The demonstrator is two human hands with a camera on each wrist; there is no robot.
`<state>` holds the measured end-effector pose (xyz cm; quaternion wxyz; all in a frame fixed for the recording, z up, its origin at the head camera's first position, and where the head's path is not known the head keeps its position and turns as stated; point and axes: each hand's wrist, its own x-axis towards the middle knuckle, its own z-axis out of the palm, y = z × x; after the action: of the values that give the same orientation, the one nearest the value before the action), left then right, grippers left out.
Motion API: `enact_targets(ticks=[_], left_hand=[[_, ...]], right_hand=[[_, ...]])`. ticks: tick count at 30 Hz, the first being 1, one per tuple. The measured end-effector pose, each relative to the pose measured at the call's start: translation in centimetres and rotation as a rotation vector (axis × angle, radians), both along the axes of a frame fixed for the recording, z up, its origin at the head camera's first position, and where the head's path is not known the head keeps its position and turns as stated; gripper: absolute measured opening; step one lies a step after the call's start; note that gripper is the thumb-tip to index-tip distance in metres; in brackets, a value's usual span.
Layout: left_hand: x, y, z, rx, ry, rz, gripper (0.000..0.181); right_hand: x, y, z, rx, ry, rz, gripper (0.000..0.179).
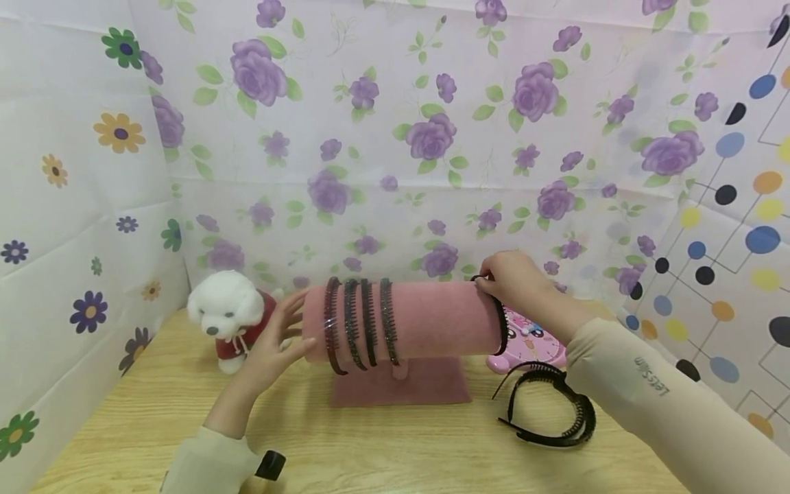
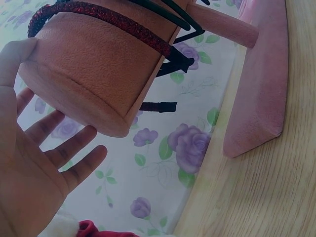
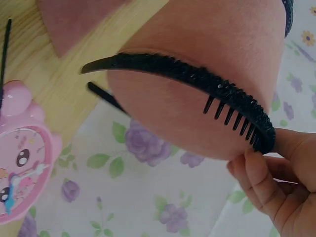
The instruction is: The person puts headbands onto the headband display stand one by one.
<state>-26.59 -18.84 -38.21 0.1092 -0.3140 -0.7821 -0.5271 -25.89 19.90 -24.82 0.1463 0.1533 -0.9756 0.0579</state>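
Observation:
A pink velvet headband stand (image 1: 444, 319) with a horizontal roll stands on the wooden table. Several toothed headbands sit over its left half, among them a dark red glittery headband (image 2: 98, 17) nearest the left end. My right hand (image 1: 515, 281) pinches the top of a black beaded headband (image 3: 197, 76) at the roll's right end. That headband's arms reach down around the roll's edge, its comb teeth showing in the right wrist view. My left hand (image 1: 271, 350) rests at the roll's left end, fingers spread and fairly straight, thumb at its front (image 2: 49, 163).
More black headbands (image 1: 586, 418) lie on the table at the right, under my right forearm. Behind them is a pink cartoon clock (image 1: 533, 343). A white plush dog (image 1: 225, 305) in red sits behind my left hand. Flowered cloth (image 1: 370, 137) walls the back and sides.

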Motion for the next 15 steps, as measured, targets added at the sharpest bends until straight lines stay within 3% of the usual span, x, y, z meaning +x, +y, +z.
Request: enact_targets(ticks=[8, 15], left_hand=[[0.0, 0.0, 0.0, -0.004, 0.011, -0.003, 0.075], [0.1, 0.0, 0.1, -0.011, 0.009, 0.002, 0.074]], right_hand=[[-0.1, -0.9, 0.3, 0.053, 0.009, -0.014, 0.018], [-0.4, -2.2, 1.0, 0.074, -0.044, -0.112, 0.023]])
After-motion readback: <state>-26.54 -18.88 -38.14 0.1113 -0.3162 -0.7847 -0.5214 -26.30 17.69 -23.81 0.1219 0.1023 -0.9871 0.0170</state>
